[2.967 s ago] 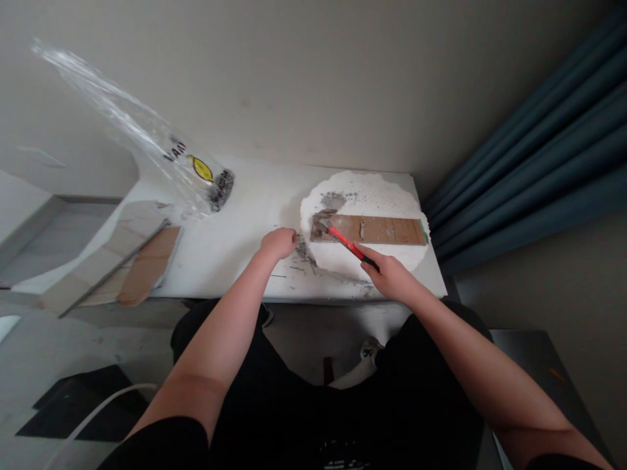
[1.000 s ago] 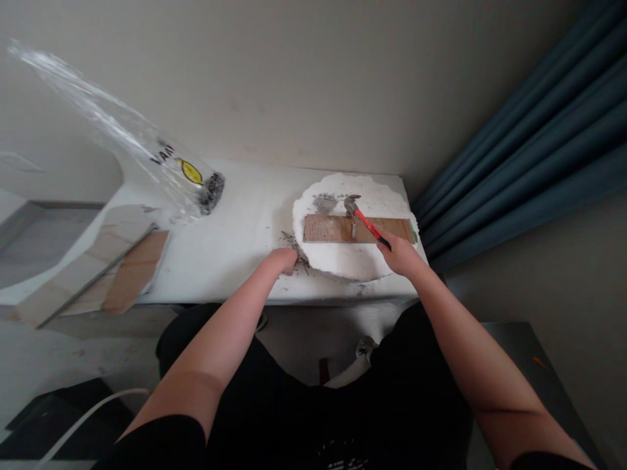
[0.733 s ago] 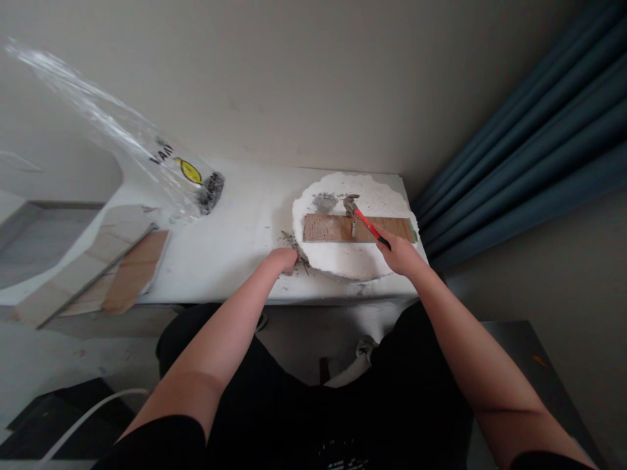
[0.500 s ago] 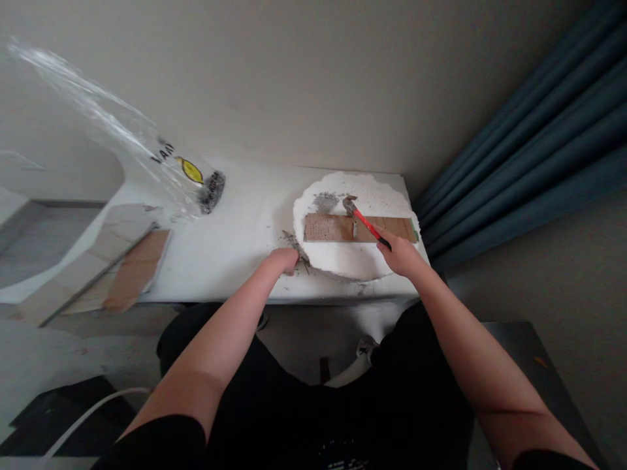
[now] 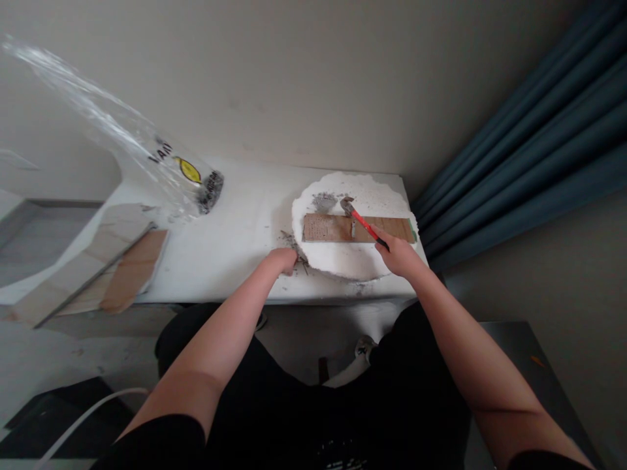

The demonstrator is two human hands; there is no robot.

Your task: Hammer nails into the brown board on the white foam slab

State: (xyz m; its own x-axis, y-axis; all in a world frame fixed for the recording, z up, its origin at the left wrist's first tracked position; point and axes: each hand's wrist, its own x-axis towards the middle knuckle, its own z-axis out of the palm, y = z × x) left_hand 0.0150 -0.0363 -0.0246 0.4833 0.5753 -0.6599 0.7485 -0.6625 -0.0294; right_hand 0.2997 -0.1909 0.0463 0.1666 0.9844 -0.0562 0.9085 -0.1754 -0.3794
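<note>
My right hand (image 5: 399, 256) is closed round the black grip of a red-handled hammer (image 5: 363, 224). Its metal head is raised over a brown wooden board (image 5: 328, 228). A nail (image 5: 353, 229) stands in the board just below the hammer head. The board lies on a round white foam slab (image 5: 353, 261) on a white table (image 5: 235, 235). My left hand (image 5: 283, 260) rests curled on the table beside a small pile of loose nails (image 5: 294, 245); I cannot make out whether it holds any.
A clear plastic bag (image 5: 147, 156) with a yellow label and dark contents leans at the table's back left. Wooden planks (image 5: 98, 261) lie over the table's left end. A blue curtain (image 5: 529, 130) hangs on the right, a wall behind.
Three seconds ago the hammer head lay at the board's left end; it now sits over the nail near the board's middle. In the last second the hammer has lifted slightly. The left hand stays put.
</note>
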